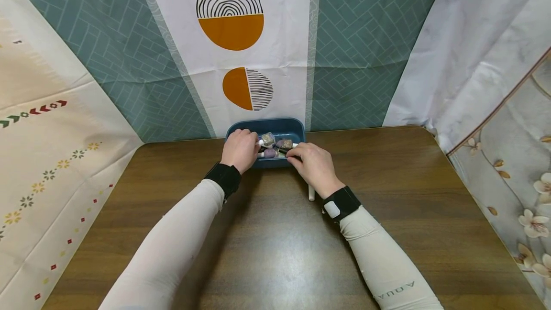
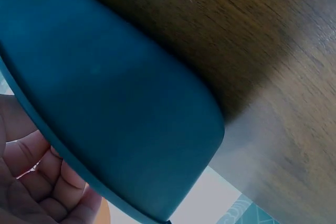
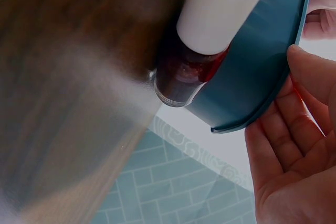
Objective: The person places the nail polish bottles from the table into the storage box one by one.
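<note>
A blue bin (image 1: 275, 162) at the table's back edge holds several nail polish bottles, among them a glittery one (image 1: 269, 138) and a purple one (image 1: 269, 153). My left hand (image 1: 241, 149) reaches over the bin's left end; its fingers curl behind the rim in the left wrist view, fingertips hidden. At the right end, my right hand (image 1: 315, 166) has its fingers over the rim, close to a black cap (image 1: 282, 150). Whether either hand pinches a bottle is hidden. A dark red nail polish bottle (image 3: 184, 74) with a white cap (image 3: 220, 14) is outside the bin, below my right hand.
The brown wooden table (image 1: 267, 252) extends in front of the bin and to both sides. A patterned cloth (image 1: 275, 37) hangs right behind the bin. More cloths hang at the left (image 1: 56, 157) and right (image 1: 508, 176) edges.
</note>
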Demonstrator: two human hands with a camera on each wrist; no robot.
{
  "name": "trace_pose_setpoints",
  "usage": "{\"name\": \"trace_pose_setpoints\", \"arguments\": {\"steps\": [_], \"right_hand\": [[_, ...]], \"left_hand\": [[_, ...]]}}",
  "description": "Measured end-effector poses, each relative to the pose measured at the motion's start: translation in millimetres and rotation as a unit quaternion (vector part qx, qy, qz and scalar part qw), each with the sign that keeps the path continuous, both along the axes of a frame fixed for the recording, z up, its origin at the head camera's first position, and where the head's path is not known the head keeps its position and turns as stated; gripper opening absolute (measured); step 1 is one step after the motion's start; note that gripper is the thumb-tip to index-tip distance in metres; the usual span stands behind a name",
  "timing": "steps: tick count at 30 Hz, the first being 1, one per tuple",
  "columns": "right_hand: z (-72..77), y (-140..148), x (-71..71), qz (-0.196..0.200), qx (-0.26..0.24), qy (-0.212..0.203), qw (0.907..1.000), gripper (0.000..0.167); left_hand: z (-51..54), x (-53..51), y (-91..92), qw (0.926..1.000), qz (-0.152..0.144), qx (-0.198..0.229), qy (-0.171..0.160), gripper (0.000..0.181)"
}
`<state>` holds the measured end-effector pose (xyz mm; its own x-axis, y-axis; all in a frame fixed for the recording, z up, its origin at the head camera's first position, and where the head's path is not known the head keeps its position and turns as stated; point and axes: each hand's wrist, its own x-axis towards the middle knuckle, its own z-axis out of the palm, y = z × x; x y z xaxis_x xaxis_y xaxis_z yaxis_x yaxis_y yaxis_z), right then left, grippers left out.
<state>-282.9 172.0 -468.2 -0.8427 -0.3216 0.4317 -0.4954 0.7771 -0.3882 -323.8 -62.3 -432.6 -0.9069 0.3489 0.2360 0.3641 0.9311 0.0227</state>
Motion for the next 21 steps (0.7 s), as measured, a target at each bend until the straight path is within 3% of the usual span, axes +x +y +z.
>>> {"name": "trace_pose_setpoints", "arguments": {"steps": [21], "right_hand": [[-0.4, -0.2, 0.1, -0.001, -0.003, 0.0, 1.0, 0.009]], "left_hand": [[-4.6, -5.8, -2.0, 0.9993, 0.024, -0.008, -0.026, 0.017]]}}
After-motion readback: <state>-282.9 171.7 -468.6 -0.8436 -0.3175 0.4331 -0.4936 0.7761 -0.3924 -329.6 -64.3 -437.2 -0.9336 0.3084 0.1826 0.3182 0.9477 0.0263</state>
